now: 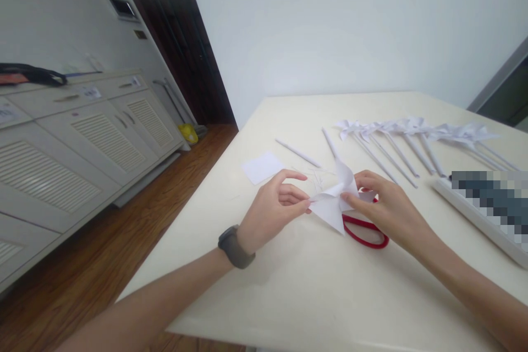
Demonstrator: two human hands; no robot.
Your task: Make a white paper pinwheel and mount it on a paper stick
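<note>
A white paper pinwheel (pixel 339 193) with folded blades is held between my two hands above the table. My left hand (pixel 275 206), with a dark watch at the wrist, pinches one blade tip between thumb and finger. On the other side my right hand (pixel 381 203) grips the pinwheel near its middle, thumb in front. Red-handled scissors (pixel 373 246) lie under the right hand, their blades out of sight. Behind the hands are thin white strips (pixel 317 180), a square of white paper (pixel 262 167) and a rolled paper stick (pixel 297 153). Another paper stick (pixel 330 143) is partly behind the pinwheel.
Several finished paper pinwheels (pixel 408 126) on sticks lie in a row at the back right of the white table (pixel 264 297). A white box-like object (pixel 478 220), partly pixelated, sits at the right. White cabinets (pixel 94 143) stand on the left beyond the wooden floor.
</note>
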